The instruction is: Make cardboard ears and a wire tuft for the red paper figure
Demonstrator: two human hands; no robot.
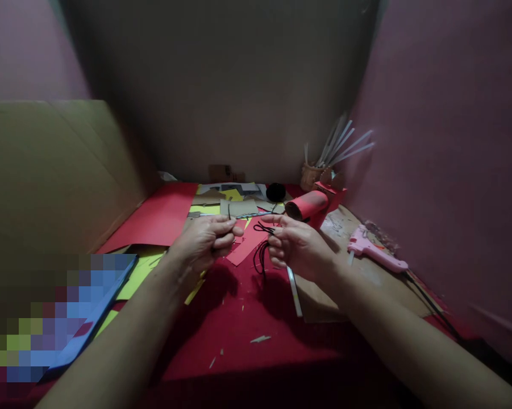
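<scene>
My right hand (296, 245) is closed on a looped bundle of thin black cord (262, 257), with loops hanging below and poking out past the fingertips. My left hand (208, 238) pinches a thin black end, which sticks up above thumb and forefinger; it looks like the same cord, though I cannot tell whether the two parts join. Both hands are held up over the red tablecloth (238, 324), a short gap between them. Below and behind that gap lies a strip of red paper (248, 245).
A pink glue gun (375, 250) rests on a brown board (324, 295) at right. Behind stand a red paper tube (309, 204) and a pot (310, 176) of glue sticks. A black ball of cord (275, 192) lies at the back. Red card (153, 218) and a blue-edged object (98, 318) are left.
</scene>
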